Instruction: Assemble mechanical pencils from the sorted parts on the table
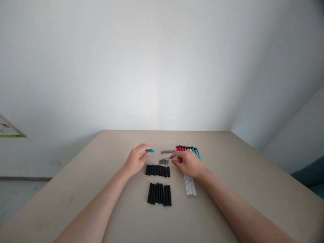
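Evidently, parts lie mostly unjoined on the beige worktop (220, 148): right hand (189, 163) at 3 o'clock, fingers parted, seemingly unladen; left hand (135, 160), fingers pinching a blue tube (150, 151) at 10; slim white rods (189, 187) at 4; 2 rows of black cylinders (158, 193) at 6; small silver springs (163, 162) central.

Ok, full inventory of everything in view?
blue tube: one, blue, in left hand
metal tips: several, grey, back row
clear bits: several, transparent, behind springs
springs: several, grey, behind black tubes
black tubes: two rows, black, centre
white rods: bundle, white, partly hidden by right hand
pens: several, mostly pink and teal, back right
table: one, beige
wall: white, behind
sign: part, white-green, left edge
floor: grey, lower left
unclear item: dark teal, right edge
hands: two, bare, over table
forearms: two, bare, bottom edge
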Tool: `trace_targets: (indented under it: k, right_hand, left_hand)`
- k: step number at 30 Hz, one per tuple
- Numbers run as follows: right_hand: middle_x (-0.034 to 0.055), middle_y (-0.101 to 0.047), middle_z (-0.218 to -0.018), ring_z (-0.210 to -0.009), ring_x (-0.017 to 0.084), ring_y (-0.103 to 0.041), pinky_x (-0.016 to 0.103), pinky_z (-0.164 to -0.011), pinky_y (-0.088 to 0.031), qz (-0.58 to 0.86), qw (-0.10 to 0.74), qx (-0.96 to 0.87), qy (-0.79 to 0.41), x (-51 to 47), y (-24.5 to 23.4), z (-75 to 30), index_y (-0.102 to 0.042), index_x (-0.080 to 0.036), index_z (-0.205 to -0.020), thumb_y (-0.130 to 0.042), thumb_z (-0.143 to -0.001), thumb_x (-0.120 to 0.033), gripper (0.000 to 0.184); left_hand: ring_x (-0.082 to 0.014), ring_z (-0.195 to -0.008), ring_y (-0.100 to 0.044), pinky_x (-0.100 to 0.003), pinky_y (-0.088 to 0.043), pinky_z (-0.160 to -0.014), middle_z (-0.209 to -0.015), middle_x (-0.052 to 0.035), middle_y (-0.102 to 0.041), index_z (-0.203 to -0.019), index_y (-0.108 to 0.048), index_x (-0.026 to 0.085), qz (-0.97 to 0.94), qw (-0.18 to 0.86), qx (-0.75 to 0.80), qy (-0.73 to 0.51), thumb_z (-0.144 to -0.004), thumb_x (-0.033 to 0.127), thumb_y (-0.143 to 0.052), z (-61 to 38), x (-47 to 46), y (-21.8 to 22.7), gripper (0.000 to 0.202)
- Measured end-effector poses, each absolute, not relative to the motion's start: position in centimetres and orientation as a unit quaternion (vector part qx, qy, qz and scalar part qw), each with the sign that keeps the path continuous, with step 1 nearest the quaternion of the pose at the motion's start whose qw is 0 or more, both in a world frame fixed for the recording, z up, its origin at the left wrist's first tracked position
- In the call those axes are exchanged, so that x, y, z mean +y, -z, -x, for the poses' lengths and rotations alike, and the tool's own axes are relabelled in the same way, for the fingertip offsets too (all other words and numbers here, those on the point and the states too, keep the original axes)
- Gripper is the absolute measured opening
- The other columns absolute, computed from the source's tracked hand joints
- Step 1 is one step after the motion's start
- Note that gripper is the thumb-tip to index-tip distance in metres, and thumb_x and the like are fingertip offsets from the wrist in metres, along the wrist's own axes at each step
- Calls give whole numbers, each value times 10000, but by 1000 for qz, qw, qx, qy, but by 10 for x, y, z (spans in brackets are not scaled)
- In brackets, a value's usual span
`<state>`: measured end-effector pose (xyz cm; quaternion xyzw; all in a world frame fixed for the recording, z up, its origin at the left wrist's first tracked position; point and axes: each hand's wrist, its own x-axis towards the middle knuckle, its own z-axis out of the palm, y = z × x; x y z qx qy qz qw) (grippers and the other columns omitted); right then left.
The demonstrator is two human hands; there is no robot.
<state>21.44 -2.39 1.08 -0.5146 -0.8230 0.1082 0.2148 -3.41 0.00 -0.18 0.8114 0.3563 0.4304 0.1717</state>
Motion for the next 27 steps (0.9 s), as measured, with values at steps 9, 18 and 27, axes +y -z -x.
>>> trace_targets:
  k: [9, 18, 27]
  right_hand:
    - [-22, -603, -583, -541, 121, -521, 226, -564, -330, 518, 202, -825, -101, -24, -11, -212, -719, -236, -928, -552, -807, -241, 207]
    - [-25, -555, -562, -509, 104, -452, 224, -530, -306, 542, 157, -817, -118, -23, -28, -242, -727, -209, -792, -569, -727, -206, 171]
    - [-35, -515, -545, -538, 110, -475, 224, -524, -288, 501, 92, -848, -146, -28, -31, -244, -719, -211, -744, -630, -676, -218, 112]
  left_hand:
    - [-177, -1008, -613, -337, -458, -935, -991, -71, -679, -814, -661, 185, -811, 196, 313, -453, -843, 75, -488, 34, 0, 3, 207]
    - [-146, -748, -640, -238, -492, -693, -838, -62, -679, -1057, -653, 148, -811, 201, 352, -422, -918, 247, -479, 33, -3, 4, 243]
    - [-147, -759, -611, -219, -464, -638, -867, -57, -682, -970, -664, 161, -805, 192, 372, -420, -900, 300, -514, 30, -7, -2, 216]
